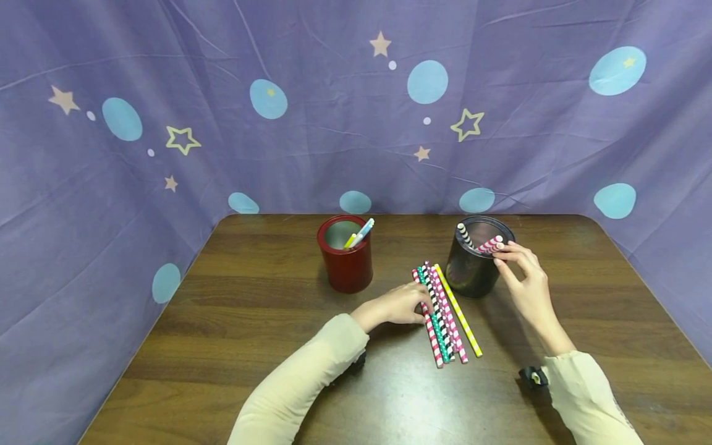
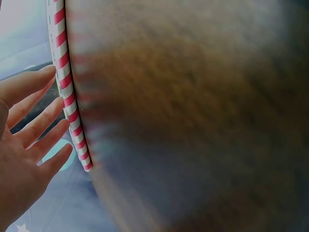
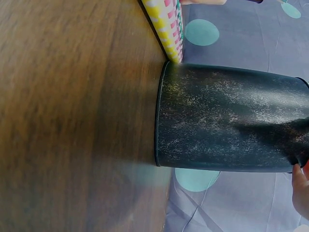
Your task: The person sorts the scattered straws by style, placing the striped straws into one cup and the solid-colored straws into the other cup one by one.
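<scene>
Left hand (image 1: pixel 400 304), fingers apart, touches the striped paper straws (image 1: pixel 449 318), apparently steadying them; right hand (image 1: pixel 528 287) at black can's (image 1: pixel 473 275) rim, grip indeterminable.

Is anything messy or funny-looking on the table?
Nothing looks spilled or broken; the red can and the black can both stand upright. One little odd thing: the yellow striped straw slants away from the straws beside it at its near end.
</scene>
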Demonstrator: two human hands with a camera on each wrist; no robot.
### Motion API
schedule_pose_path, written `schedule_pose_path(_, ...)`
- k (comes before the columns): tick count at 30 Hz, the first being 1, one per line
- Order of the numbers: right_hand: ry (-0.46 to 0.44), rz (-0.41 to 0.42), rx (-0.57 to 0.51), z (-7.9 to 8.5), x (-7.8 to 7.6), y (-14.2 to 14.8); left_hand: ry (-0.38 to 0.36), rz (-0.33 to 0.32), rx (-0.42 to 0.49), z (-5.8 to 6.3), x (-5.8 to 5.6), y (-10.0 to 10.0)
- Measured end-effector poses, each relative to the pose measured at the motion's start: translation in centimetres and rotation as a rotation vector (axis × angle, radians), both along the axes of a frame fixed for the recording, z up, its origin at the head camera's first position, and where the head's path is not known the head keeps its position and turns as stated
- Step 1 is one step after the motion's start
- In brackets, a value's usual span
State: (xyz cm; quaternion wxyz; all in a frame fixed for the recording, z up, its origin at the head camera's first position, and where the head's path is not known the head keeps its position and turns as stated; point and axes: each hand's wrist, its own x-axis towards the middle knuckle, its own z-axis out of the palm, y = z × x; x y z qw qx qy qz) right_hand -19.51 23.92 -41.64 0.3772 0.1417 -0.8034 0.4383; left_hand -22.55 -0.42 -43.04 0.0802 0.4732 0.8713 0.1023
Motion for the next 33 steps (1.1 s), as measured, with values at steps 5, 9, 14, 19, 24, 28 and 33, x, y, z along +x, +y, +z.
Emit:
schedule_pose_path(5, 0.007, 0.002, -0.003, 0.03, 0.03, -0.04, -0.013, 0.006, -0.020, -0.16, -0.08, -0.06)
schedule_pose_path(9, 0.009, 0.002, -0.005, 0.03, 0.07, -0.04, -0.020, -0.001, -0.039, -0.25, -0.07, -0.12)
schedule_pose_path(14, 0.011, 0.006, -0.009, 0.04, 0.08, -0.08, -0.023, -0.008, -0.055, -0.34, -0.03, -0.23)
schedule_pose_path(19, 0.009, 0.005, -0.007, 0.10, 0.04, -0.11, -0.038, 0.009, -0.063, -0.25, 0.06, -0.27)
schedule_pose_path(24, 0.008, 0.008, -0.009, 0.13, 0.03, -0.10, -0.039, 0.002, -0.069, -0.19, 0.10, -0.28)
schedule_pose_path(28, 0.006, 0.007, -0.007, 0.15, 0.05, -0.10, -0.043, 0.001, -0.077, -0.16, 0.14, -0.28)
schedule_pose_path(33, 0.006, 0.007, -0.006, 0.16, 0.09, -0.11, -0.044, 0.011, -0.081, -0.10, 0.21, -0.29)
